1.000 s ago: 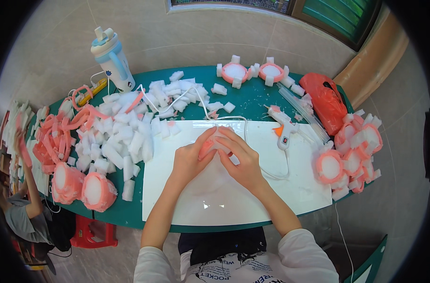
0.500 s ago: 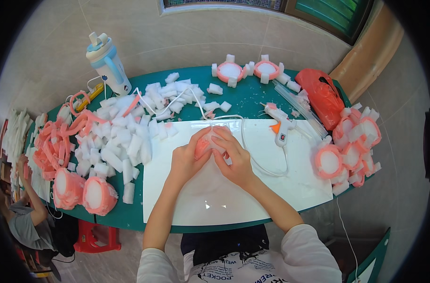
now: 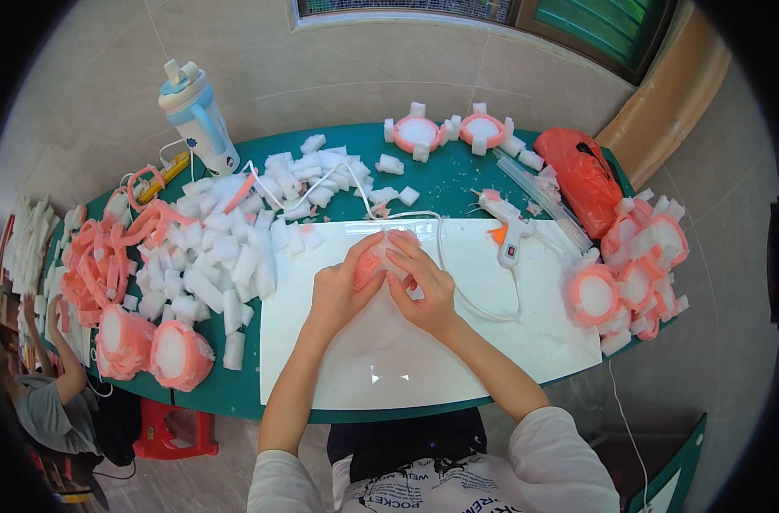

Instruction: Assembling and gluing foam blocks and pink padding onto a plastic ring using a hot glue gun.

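Observation:
Both hands hold one pink and white foam piece over the far middle of a glossy white board. My left hand wraps its left side, and my right hand presses the right side, fingertips meeting at the top. The fingers hide much of its shape. To the right lies a white glue gun with an orange trigger; its white cord loops across the board. A pile of white foam blocks lies to the left.
Pink foam strips heap at far left, near two round pink-and-white foam pieces. A bottle stands at back left. More ringed pieces and a red plastic bag are at right. Another person sits at left.
My hands stay on the foam piece with hardly any movement. At the far left, the other person's arms have shifted, with a second forearm now showing.

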Demonstrator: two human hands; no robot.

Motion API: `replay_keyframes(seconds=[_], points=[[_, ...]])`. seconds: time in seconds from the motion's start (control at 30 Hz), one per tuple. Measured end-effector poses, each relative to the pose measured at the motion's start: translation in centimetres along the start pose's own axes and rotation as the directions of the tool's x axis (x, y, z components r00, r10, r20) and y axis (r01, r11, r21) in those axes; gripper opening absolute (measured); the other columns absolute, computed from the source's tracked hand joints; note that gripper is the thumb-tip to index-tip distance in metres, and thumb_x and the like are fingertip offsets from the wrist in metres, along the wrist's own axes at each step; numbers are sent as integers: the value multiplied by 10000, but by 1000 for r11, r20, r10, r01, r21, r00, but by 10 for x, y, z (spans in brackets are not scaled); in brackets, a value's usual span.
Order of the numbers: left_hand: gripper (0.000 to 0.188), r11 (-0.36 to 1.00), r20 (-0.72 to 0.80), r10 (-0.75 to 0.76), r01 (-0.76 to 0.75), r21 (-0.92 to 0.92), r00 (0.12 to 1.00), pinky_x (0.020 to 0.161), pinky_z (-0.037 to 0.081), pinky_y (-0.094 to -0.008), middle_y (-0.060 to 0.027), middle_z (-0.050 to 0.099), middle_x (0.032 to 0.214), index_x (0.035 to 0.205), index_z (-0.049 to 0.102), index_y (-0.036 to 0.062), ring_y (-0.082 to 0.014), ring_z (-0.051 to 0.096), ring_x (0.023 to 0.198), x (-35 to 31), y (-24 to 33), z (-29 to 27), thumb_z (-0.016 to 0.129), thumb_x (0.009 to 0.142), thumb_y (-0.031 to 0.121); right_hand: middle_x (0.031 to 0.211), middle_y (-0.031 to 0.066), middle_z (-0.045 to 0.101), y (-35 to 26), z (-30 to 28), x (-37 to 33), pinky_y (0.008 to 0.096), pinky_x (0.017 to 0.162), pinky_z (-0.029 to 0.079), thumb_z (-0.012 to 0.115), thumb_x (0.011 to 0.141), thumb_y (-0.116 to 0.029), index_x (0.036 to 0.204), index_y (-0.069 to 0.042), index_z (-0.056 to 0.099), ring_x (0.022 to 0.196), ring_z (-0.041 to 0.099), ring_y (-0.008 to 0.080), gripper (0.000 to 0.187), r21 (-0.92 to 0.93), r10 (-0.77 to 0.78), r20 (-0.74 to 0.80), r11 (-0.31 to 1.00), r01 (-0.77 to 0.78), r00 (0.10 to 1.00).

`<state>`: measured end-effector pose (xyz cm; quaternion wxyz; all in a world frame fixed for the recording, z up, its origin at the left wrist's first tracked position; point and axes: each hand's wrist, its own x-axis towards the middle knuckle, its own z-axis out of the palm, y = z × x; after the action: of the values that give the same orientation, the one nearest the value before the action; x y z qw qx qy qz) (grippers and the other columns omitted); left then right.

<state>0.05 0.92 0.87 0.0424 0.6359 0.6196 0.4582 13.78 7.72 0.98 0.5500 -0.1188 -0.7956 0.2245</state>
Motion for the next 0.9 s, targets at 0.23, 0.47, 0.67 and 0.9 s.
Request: replay_keyframes(seconds=[0.23, 0.47, 0.67, 0.9], points=[[584, 1000, -10, -10, 9, -21, 1000, 458, 437, -295, -95, 588, 619, 1223, 438, 197, -260, 558, 481, 0, -1, 0, 679, 693, 146, 1126, 135, 567, -4, 0, 2, 209, 469, 463, 620, 671, 19, 1000, -22, 587, 693, 624, 180, 333, 1, 38, -1, 999, -38, 999], [597, 999, 39, -30, 29, 13, 999, 486, 447, -278, -103, 606, 690, 1220, 437, 174, -256, 574, 515, -1, 0, -1, 687, 680, 128, 1114, 126, 574, -10, -4, 3, 213, 468, 463, 622, 660, 14, 991, -26, 587, 685, 623, 184, 336, -33, 55, 13, 998, -55, 998], [608, 997, 72, -71, 70, 9, 995, 515, 459, -261, -113, 629, 765, 1217, 438, 152, -251, 593, 552, -1, 1, -4, 694, 667, 108, 1123, 118, 569, -12, -3, 5, 215, 472, 465, 623, 661, 17, 1008, -39, 585, 683, 622, 184, 353, -27, 71, 25, 997, -70, 997], [588, 1000, 7, -25, 25, -16, 1000, 460, 443, -296, -93, 588, 614, 1220, 445, 202, -266, 560, 479, 0, 0, 0, 685, 686, 144, 1122, 120, 568, -12, -4, 2, 222, 484, 476, 629, 662, 22, 997, -40, 601, 642, 619, 185, 343, -80, 60, 24, 995, -58, 998]])
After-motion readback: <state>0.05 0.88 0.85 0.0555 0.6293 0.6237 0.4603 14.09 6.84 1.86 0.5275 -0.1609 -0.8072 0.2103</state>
